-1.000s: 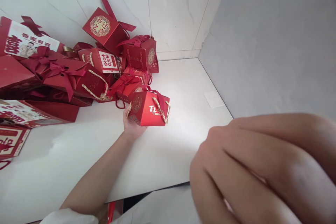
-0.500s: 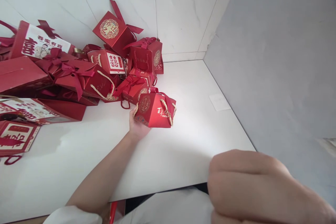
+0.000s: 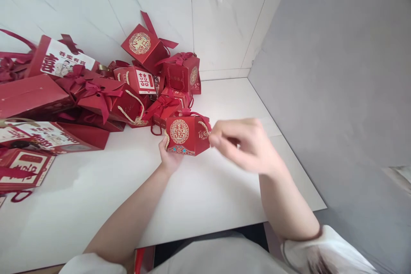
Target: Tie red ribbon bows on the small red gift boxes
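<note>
A small red gift box [image 3: 185,135] with a gold round emblem and rope handles sits low over the white table, held from below and behind by my left hand [image 3: 171,159], whose fingers are mostly hidden by the box. My right hand [image 3: 245,144] is at the box's right side, fingers curled and blurred, fingertips touching or nearly touching the rope handle. I cannot tell whether it grips anything.
A heap of several red gift boxes and bags [image 3: 96,90] with ribbons fills the table's left and back. White marble wall behind, grey wall [image 3: 337,72] on the right. The white table [image 3: 224,188] ends at a front edge near my body.
My right hand moved from close to the camera out to the box's right side. My left hand turned the box so its emblem face shows more.
</note>
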`<state>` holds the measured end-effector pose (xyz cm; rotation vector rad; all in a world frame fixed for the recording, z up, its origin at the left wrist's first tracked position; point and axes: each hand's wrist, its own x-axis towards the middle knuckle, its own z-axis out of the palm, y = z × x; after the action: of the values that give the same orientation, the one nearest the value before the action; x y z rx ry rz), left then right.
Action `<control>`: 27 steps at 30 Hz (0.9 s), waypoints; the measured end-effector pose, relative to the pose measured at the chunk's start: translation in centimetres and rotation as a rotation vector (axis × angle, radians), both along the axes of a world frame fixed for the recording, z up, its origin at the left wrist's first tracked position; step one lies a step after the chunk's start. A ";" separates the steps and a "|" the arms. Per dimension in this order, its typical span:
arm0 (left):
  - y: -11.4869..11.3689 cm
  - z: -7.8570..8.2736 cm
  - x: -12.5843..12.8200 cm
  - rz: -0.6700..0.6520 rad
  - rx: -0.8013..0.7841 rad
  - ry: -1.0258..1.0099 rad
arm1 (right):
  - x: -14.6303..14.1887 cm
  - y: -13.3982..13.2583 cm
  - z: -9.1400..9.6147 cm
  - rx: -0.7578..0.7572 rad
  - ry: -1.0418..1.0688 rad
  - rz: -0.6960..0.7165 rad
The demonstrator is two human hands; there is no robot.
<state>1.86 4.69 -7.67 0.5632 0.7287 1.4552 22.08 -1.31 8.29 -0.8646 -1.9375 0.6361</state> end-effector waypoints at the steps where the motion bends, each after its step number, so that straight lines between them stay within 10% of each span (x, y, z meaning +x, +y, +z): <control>1: 0.0 -0.3 0.0 0.031 0.011 -0.007 | 0.4 1.7 -1.9 -0.143 0.046 -0.043; 5: -0.3 -1.3 -0.3 0.079 0.021 0.013 | 1.2 5.7 -10.0 -0.811 0.526 -0.121; 10: -0.3 -1.7 -0.8 -0.018 0.013 0.106 | 0.4 6.3 -15.3 -0.987 0.640 0.054; 27: -0.2 -2.2 -1.6 -0.377 0.342 0.373 | 1.6 7.5 -16.2 -1.109 0.827 0.262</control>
<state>0.29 4.45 -9.86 1.1927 0.6183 1.1350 23.67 6.20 -7.93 -0.7538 -0.8427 1.9509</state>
